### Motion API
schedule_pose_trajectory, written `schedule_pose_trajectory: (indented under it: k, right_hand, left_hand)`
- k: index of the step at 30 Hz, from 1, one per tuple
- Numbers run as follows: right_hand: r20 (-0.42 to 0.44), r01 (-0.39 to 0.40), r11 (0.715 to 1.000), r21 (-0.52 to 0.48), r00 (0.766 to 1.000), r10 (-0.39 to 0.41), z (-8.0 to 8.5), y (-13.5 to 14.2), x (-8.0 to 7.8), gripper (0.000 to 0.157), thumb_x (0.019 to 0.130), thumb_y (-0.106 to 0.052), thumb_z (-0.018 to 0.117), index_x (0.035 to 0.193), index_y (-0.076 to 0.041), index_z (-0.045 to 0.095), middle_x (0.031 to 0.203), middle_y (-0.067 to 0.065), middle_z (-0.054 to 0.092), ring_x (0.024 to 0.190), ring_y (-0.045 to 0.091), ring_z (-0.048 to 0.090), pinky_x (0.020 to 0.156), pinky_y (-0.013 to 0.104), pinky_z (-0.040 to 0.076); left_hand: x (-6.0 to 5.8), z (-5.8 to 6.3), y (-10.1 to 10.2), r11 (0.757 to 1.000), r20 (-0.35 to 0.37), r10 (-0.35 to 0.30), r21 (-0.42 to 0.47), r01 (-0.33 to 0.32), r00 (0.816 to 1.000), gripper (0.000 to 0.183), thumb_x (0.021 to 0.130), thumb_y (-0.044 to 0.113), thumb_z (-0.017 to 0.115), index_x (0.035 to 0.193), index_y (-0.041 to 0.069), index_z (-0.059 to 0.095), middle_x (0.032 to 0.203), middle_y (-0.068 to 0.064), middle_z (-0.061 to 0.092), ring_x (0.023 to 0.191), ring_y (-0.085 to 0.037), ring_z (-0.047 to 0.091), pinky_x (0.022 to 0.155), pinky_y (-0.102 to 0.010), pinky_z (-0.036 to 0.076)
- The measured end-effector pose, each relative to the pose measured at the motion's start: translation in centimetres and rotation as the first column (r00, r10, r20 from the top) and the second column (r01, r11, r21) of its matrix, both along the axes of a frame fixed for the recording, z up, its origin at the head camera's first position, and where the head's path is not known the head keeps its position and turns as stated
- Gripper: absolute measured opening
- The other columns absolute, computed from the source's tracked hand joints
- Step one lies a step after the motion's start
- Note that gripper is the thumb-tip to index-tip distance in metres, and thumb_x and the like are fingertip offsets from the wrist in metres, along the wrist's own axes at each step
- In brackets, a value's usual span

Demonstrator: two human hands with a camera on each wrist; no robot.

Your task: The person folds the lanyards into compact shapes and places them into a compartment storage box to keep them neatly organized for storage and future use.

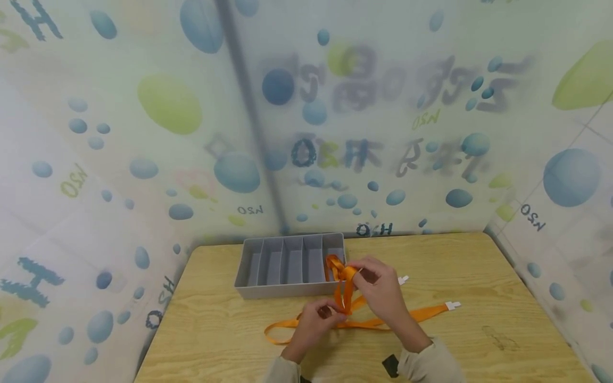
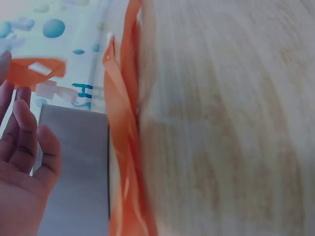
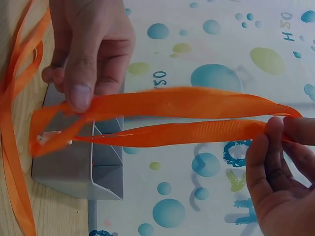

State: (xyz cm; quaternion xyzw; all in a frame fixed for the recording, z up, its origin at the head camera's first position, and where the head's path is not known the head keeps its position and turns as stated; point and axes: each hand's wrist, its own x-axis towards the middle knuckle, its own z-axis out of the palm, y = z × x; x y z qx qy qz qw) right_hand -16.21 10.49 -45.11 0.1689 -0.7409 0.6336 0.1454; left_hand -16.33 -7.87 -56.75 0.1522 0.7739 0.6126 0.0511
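Observation:
An orange ribbon lanyard (image 3: 172, 103) is stretched in a narrow loop between the two hands. My right hand (image 1: 380, 290) pinches its upper end between thumb and fingers. Lower down, my left hand (image 1: 316, 322) pinches the other end, thumb on the ribbon in the right wrist view. A white clip (image 3: 54, 137) shows beside the held ribbon near the left hand. More orange lanyards (image 1: 421, 314) lie on the table below the hands, with a white clip (image 1: 452, 305) at one end. Orange ribbon also appears over the tray's rightmost compartment; whether it touches the tray I cannot tell.
A grey tray (image 1: 287, 290) with several compartments stands at the back of the wooden table (image 1: 206, 330), just beyond the hands. Patterned walls (image 1: 316, 202) enclose the table at the back and sides. A small black object (image 1: 391, 366) is near the right sleeve.

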Motion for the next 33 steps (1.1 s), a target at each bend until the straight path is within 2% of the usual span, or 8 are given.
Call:
schedule_pose_trajectory:
  k: [5, 9, 11, 13, 20, 25, 27, 33]
  right_hand:
    - [0.029, -0.005, 1.000, 0.013, 1.000, 0.005, 0.0, -0.2, 0.2, 0.017, 0.091, 0.006, 0.065, 0.103, -0.002, 0.074, 0.094, 0.008, 0.068, 0.069, 0.024, 0.065, 0.066, 0.028, 0.058]
    - [0.033, -0.011, 1.000, 0.018, 0.999, 0.011, 0.0, -0.4, 0.3, 0.015, 0.091, 0.005, 0.066, 0.104, 0.001, 0.074, 0.094, 0.009, 0.069, 0.070, 0.022, 0.065, 0.065, 0.027, 0.057]
    - [0.029, -0.020, 1.000, 0.015, 0.999, 0.020, -0.1, -0.5, 0.2, 0.015, 0.091, 0.004, 0.066, 0.104, 0.002, 0.073, 0.095, 0.010, 0.069, 0.070, 0.023, 0.066, 0.065, 0.027, 0.058]
    - [0.036, -0.030, 1.000, 0.009, 0.999, 0.030, -0.1, -0.5, 0.3, 0.014, 0.091, 0.003, 0.067, 0.104, 0.002, 0.073, 0.095, 0.011, 0.069, 0.070, 0.024, 0.066, 0.065, 0.027, 0.057]
    - [0.075, -0.064, 0.998, -0.015, 0.995, 0.065, 0.0, -0.7, 0.3, 0.013, 0.092, 0.001, 0.067, 0.103, 0.005, 0.072, 0.093, 0.012, 0.068, 0.072, 0.024, 0.067, 0.066, 0.031, 0.059]
    - [0.093, -0.080, 0.997, -0.018, 0.992, 0.082, 0.0, -0.6, 0.3, 0.014, 0.093, 0.001, 0.066, 0.105, 0.007, 0.071, 0.093, 0.013, 0.067, 0.073, 0.020, 0.067, 0.066, 0.034, 0.059]
    - [0.099, -0.088, 0.996, -0.021, 0.991, 0.090, 0.1, -0.5, 0.3, 0.014, 0.093, 0.001, 0.065, 0.105, 0.007, 0.071, 0.094, 0.014, 0.067, 0.073, 0.019, 0.067, 0.066, 0.033, 0.059]
    - [0.105, -0.104, 0.994, -0.026, 0.989, 0.107, 0.0, -0.3, 0.2, 0.014, 0.093, 0.002, 0.064, 0.105, 0.004, 0.072, 0.095, 0.015, 0.067, 0.074, 0.019, 0.067, 0.067, 0.031, 0.059]
  left_hand:
    - [-0.1, 1.0, 0.1, 1.000, -0.054, 0.003, -0.011, -0.004, 0.999, 0.028, 0.080, 0.015, 0.084, 0.103, 0.011, 0.068, 0.078, -0.014, 0.062, 0.060, -0.004, 0.047, 0.054, -0.017, 0.040]
    - [-0.2, 1.8, 0.2, 1.000, -0.095, -0.011, 0.000, 0.011, 0.995, 0.045, 0.080, 0.018, 0.085, 0.122, 0.018, 0.068, 0.096, -0.008, 0.066, 0.069, -0.006, 0.053, 0.061, -0.022, 0.047]
    - [-0.4, 2.2, 0.2, 1.000, -0.117, -0.027, 0.007, 0.028, 0.993, 0.046, 0.082, 0.019, 0.083, 0.125, 0.019, 0.068, 0.107, -0.002, 0.066, 0.079, -0.008, 0.056, 0.065, -0.025, 0.049]
    - [-0.6, 2.5, 0.2, 0.999, -0.147, -0.044, 0.011, 0.046, 0.988, 0.040, 0.083, 0.019, 0.082, 0.122, 0.018, 0.071, 0.113, 0.001, 0.065, 0.087, -0.009, 0.057, 0.068, -0.027, 0.051]
    - [-1.3, 3.1, 0.1, 0.992, -0.219, -0.120, 0.024, 0.128, 0.968, 0.025, 0.084, 0.004, 0.079, 0.108, 0.004, 0.075, 0.102, -0.008, 0.067, 0.085, -0.005, 0.058, 0.065, -0.026, 0.053]
    - [-1.4, 3.3, -0.1, 0.976, -0.173, -0.188, 0.079, 0.203, 0.967, 0.014, 0.088, 0.001, 0.074, 0.100, -0.006, 0.073, 0.093, -0.015, 0.067, 0.082, -0.004, 0.062, 0.068, -0.028, 0.056]
    - [-1.4, 3.3, -0.1, 0.970, -0.160, -0.207, 0.095, 0.224, 0.965, 0.012, 0.088, 0.000, 0.072, 0.098, -0.007, 0.073, 0.089, -0.015, 0.067, 0.079, -0.004, 0.062, 0.068, -0.028, 0.056]
    - [-1.2, 3.1, -0.2, 0.953, -0.146, -0.242, 0.152, 0.263, 0.959, 0.016, 0.088, 0.003, 0.073, 0.102, -0.005, 0.073, 0.094, -0.015, 0.071, 0.076, -0.005, 0.062, 0.067, -0.026, 0.055]
